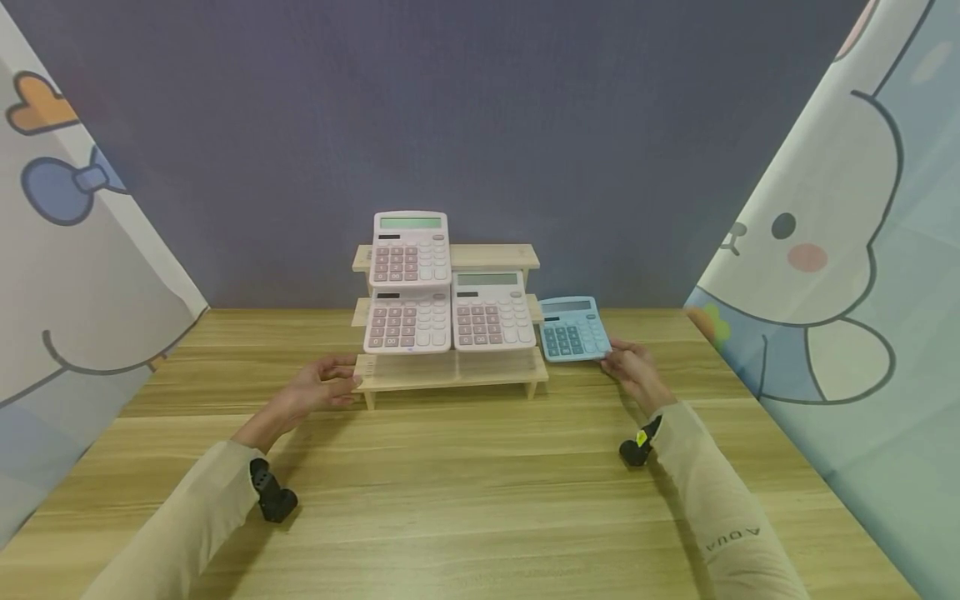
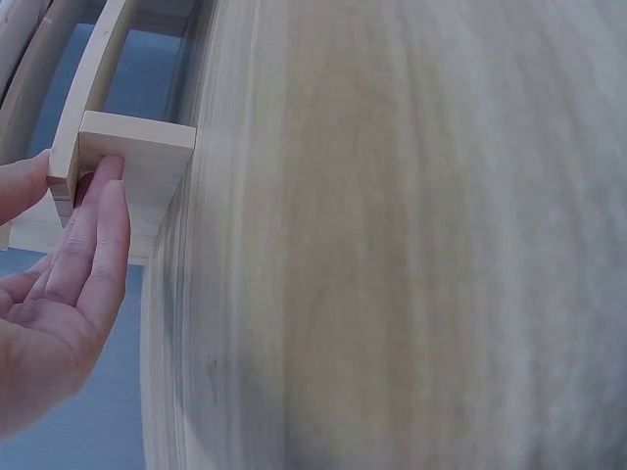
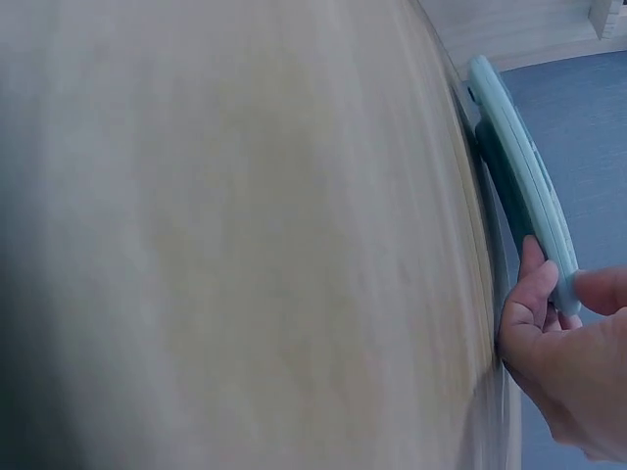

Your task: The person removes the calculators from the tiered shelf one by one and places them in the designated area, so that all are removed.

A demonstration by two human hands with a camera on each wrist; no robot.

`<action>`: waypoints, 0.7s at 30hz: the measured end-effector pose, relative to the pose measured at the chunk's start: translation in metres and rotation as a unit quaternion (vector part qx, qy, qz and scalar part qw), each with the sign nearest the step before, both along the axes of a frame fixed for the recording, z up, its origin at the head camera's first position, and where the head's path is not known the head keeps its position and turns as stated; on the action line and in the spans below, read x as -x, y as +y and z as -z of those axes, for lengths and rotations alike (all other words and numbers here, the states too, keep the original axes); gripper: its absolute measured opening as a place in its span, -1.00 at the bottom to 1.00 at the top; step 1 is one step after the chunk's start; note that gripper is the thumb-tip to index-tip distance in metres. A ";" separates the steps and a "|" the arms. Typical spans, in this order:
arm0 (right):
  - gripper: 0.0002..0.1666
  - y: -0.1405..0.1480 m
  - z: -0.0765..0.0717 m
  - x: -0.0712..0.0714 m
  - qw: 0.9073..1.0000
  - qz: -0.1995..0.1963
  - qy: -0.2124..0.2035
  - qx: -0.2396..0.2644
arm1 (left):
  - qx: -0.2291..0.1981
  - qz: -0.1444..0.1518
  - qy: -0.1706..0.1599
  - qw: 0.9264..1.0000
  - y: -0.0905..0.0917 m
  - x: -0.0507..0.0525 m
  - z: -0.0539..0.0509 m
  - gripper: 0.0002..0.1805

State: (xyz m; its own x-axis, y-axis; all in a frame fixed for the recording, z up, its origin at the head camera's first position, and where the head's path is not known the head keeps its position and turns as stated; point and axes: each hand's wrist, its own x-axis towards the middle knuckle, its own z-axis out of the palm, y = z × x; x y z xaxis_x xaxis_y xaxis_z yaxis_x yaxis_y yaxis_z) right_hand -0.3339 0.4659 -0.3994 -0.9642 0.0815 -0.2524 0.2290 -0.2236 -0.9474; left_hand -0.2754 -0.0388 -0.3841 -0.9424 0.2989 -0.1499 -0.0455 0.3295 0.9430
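A blue calculator [image 1: 572,330] stands just right of the wooden tiered rack [image 1: 450,377]. My right hand [image 1: 630,370] pinches its lower right corner, with the thumb on one face and the fingers behind in the right wrist view [image 3: 563,343]. At the rack's left end, my left hand [image 1: 328,385] holds the lowest board, thumb on one side and fingers reaching under it in the left wrist view [image 2: 73,284]. One pink-and-white calculator [image 1: 411,250] sits on the upper tier. Below are two more, a partly covered left calculator [image 1: 407,322] and a right calculator [image 1: 492,312].
The wood-grain table [image 1: 465,500] spreads in front of the rack. A dark blue-grey panel [image 1: 480,125] rises behind it. Cartoon-printed panels stand at the left [image 1: 90,275] and right [image 1: 832,250].
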 end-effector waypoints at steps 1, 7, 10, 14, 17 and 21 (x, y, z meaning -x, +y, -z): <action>-0.36 0.000 0.000 0.000 1.000 0.000 0.000 0.000 | -0.001 0.000 0.000 1.000 0.000 0.000 0.000 -0.26; -0.34 0.001 0.001 0.000 1.000 -0.006 0.002 -0.023 | -0.004 0.000 -0.001 1.000 0.000 0.000 0.000 -0.26; -0.36 0.000 0.001 -0.001 0.999 -0.010 -0.001 -0.039 | -0.002 0.001 0.000 1.000 0.000 0.000 0.000 -0.26; -0.37 0.000 0.002 0.000 0.998 -0.016 -0.004 -0.057 | 0.001 0.003 0.001 1.000 0.001 0.000 0.000 -0.26; -0.37 0.000 0.003 0.001 0.998 -0.019 -0.008 -0.068 | 0.002 0.003 0.001 1.000 0.001 -0.001 -0.001 -0.26; -0.37 0.000 0.004 0.003 0.997 -0.021 -0.011 -0.074 | 0.001 0.001 0.000 1.000 0.001 0.000 -0.001 -0.26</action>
